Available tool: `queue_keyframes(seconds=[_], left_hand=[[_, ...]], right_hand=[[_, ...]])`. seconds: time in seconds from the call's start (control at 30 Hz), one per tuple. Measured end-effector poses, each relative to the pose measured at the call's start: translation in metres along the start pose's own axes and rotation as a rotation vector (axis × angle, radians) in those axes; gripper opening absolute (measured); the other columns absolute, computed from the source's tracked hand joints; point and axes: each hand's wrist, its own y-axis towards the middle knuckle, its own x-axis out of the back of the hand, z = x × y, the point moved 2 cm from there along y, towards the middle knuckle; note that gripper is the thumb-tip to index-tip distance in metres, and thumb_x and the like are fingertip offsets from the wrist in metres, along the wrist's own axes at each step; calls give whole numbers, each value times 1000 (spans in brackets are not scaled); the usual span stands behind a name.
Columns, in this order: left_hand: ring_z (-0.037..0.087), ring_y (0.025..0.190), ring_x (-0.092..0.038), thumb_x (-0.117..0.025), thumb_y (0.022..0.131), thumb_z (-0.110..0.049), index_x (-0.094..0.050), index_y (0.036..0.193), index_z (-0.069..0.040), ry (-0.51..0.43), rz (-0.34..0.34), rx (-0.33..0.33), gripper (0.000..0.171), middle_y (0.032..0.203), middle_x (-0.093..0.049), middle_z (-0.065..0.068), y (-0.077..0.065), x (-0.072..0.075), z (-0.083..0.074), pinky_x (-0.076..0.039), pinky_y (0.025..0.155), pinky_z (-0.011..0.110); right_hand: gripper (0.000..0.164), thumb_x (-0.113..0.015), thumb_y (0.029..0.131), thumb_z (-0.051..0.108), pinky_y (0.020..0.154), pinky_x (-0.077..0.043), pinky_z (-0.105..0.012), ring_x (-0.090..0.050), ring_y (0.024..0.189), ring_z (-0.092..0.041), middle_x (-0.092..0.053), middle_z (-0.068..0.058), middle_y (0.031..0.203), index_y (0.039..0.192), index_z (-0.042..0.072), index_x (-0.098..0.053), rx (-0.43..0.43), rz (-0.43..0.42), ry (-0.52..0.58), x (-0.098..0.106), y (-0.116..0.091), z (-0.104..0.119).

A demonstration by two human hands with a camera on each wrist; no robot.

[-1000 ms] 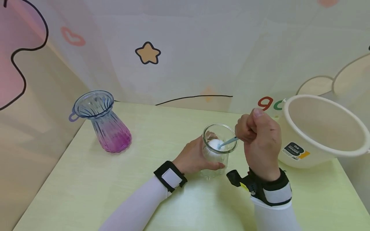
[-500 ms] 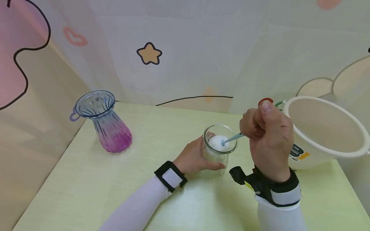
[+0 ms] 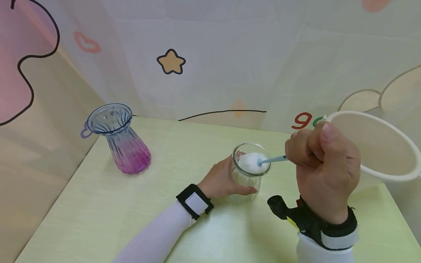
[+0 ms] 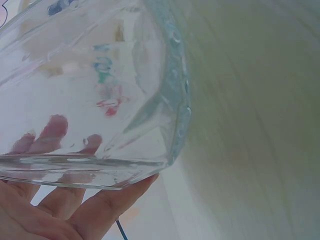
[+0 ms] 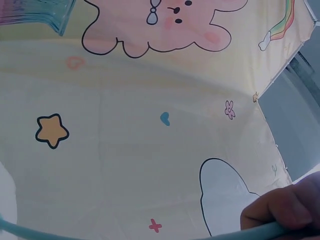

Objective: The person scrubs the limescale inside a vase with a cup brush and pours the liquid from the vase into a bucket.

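Note:
My left hand (image 3: 223,180) grips a clear glass jar (image 3: 246,182) from the left, thumb across its near side. In the left wrist view, several fingers show through and beneath the faceted glass wall (image 4: 125,95). My right hand (image 3: 323,168), fingers curled, holds the thin light-blue handle (image 3: 277,159) of a sponge brush to the jar's right. The brush's round white sponge head (image 3: 248,162) sits just within the jar's mouth, with the handle passing over the rim. In the right wrist view the handle (image 5: 240,234) runs along the bottom edge to my fingers.
A ribbed glass vase (image 3: 129,149), blue above and pink below, stands at the left with a small purple ring by its rim. Behind my right hand is a large white bucket (image 3: 388,146). A printed cloth (image 3: 217,65) backs the pale table (image 3: 98,219).
My right hand has moved right and slightly down in the head view, bringing the handle flatter and the sponge head up toward the jar's rim. My left hand and the jar stay almost in place.

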Motion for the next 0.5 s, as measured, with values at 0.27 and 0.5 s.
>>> queue_keyframes(seconds=[0.27, 0.5], left_hand=[[11, 121, -60, -94, 69, -52, -44, 148, -29, 3, -1, -9, 97, 130, -64, -12, 0, 0, 1, -52, 100, 38], [9, 120, -59, -93, 69, -52, -45, 146, -32, 4, 6, -4, 93, 131, -62, -14, 0, 0, 0, -52, 99, 37]], right_hand=[[35, -26, 96, -2, 53, -15, -21, -19, 56, -11, -20, -1, 58, 64, 7, -15, 85, -24, 128, 4, -7, 17], [34, -28, 96, 7, 56, -16, -22, -18, 59, -11, -17, 1, 59, 66, 12, -12, 118, -43, 300, 17, -15, 31]])
